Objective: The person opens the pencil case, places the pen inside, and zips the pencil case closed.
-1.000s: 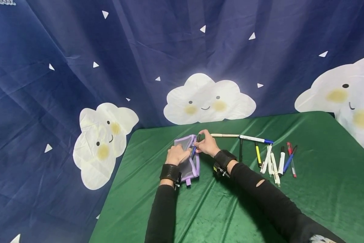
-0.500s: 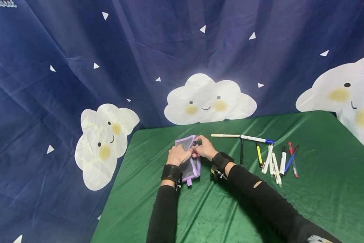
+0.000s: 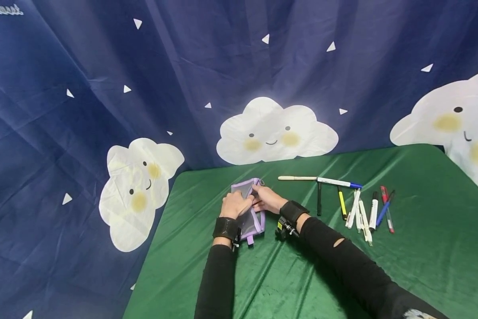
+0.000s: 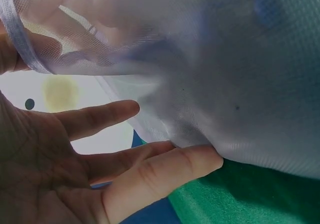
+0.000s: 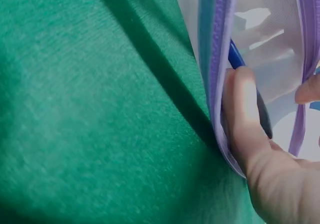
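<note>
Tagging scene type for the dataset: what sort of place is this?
Likely a staged recording set, not a real desk: a table under green cloth, a navy backdrop with cartoon clouds hung behind it, and loose pens laid beside a purple mesh pouch that both hands work on.

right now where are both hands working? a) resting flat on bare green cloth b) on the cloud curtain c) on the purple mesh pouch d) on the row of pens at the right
c: the left hand and the right hand both hold the purple mesh pouch, well apart from the loose pens lying to the right on the green cloth.
</note>
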A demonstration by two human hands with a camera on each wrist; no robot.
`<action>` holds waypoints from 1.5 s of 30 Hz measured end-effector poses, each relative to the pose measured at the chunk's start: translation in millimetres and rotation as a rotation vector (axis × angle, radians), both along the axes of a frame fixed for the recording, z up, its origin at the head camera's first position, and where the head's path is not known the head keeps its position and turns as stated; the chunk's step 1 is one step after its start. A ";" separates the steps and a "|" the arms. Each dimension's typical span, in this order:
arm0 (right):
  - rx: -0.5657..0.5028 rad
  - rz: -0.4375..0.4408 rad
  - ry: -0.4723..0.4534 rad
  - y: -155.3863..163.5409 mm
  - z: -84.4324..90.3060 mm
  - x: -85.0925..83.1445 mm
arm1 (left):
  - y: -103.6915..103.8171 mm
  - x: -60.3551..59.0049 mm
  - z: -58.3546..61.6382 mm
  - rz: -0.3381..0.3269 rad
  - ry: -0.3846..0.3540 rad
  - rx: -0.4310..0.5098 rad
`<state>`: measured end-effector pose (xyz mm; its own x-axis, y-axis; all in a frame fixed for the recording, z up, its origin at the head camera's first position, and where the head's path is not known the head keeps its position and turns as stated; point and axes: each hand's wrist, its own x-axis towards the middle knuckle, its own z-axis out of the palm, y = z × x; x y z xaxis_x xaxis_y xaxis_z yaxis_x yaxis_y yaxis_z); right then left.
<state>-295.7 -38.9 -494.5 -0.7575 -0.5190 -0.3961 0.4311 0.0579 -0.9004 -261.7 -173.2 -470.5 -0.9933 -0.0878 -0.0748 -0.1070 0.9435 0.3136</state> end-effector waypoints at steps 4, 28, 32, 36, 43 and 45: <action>-0.036 0.023 -0.029 0.1 0.3 0.3 | 0.3 -0.8 0.7 0.011 -0.005 -0.003; -0.148 0.071 -0.056 -7.0 5.6 10.5 | 2.1 -3.3 1.0 0.020 -0.073 -0.001; -0.188 0.082 -0.081 -7.0 4.4 11.5 | 1.5 -1.6 3.6 0.022 -0.071 0.003; -0.236 0.088 -0.101 -6.8 2.2 11.9 | 0.6 -1.1 5.3 0.018 -0.073 0.007; -0.280 0.101 -0.137 -6.1 -0.3 13.2 | -1.5 -2.4 3.6 -0.007 -0.102 0.013; -0.298 0.107 -0.141 -5.5 -1.1 13.4 | -2.2 -3.1 3.1 -0.013 -0.102 0.021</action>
